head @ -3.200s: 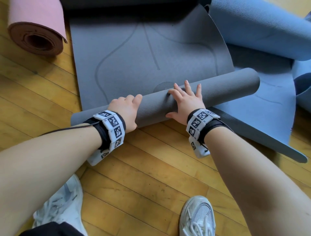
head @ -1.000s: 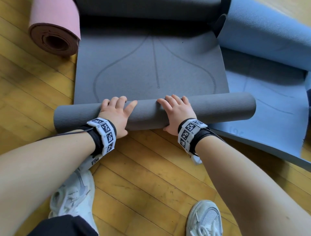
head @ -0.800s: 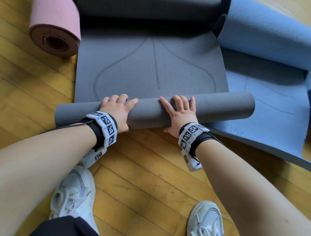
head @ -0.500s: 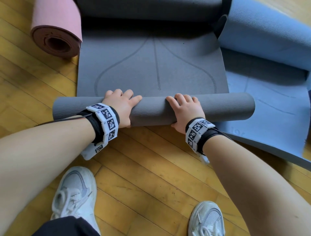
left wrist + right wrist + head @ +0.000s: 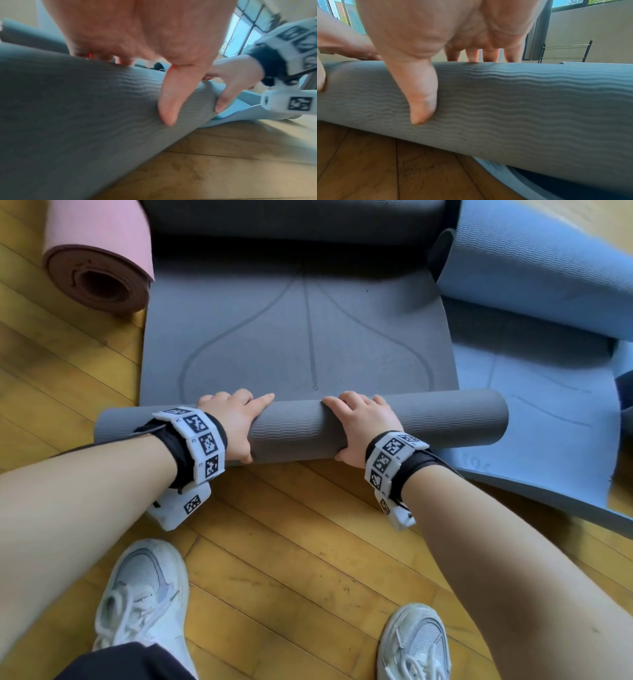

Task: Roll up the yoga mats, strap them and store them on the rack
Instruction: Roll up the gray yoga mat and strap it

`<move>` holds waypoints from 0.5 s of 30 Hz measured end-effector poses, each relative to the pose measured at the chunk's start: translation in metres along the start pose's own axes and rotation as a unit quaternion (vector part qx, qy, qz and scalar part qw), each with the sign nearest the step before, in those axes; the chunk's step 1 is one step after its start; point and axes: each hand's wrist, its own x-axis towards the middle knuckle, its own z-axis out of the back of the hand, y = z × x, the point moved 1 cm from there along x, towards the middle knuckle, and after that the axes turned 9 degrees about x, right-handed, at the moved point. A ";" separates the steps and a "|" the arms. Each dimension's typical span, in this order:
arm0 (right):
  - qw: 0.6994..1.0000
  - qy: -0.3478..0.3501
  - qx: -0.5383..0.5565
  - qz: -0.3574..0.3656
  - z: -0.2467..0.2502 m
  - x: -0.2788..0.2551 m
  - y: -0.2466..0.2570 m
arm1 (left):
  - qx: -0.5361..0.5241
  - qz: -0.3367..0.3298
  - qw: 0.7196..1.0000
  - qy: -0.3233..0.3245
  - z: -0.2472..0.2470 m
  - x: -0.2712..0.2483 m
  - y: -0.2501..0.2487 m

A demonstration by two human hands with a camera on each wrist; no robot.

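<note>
Head view: a grey mat (image 5: 298,344) lies on a wood floor (image 5: 291,549), its near end wound into a roll (image 5: 445,419) that lies across the frame. The left hand (image 5: 236,422) and right hand (image 5: 363,422) sit side by side on the middle of the roll, fingers draped over its top toward the flat part, thumbs down its near face. Each hand wraps the roll loosely, curled to its curve and not flat. A rolled pink mat (image 5: 99,258) lies at the upper left, touching the grey mat's edge. A blue mat (image 5: 548,412) lies partly unrolled at the right, under the roll's right end; its rolled part (image 5: 548,265) rests farther back. 2 white shoes (image 5: 144,594) stand on the floor near the viewer.

Left wrist view: shows what the head view hides, the left thumb (image 5: 169,100) pressed against the roll's ribbed near face (image 5: 77,115), tip pointing down. The fingers over the top are mostly hidden. The right hand (image 5: 229,81) shows beyond, its thumb also on the near face, with a tagged wristband (image 5: 291,65). The picture is blurred.

Right wrist view: the right thumb (image 5: 419,94) lies down the ribbed face (image 5: 522,108); 4 fingers (image 5: 489,55) reach over the top edge. Only this view shows a metal rack (image 5: 565,52) by the far wall, well apart from the mats, and windows above.
</note>
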 end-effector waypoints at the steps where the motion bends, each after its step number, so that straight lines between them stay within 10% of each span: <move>1: 1.000 0.003 0.006 0.001 0.001 0.001 -0.002 | 0.005 0.005 1.000 -0.009 0.000 0.000 -0.003; 15: 0.997 0.017 0.045 -0.061 -0.001 0.005 -0.015 | 0.125 0.036 0.990 -0.050 -0.011 0.003 -0.008</move>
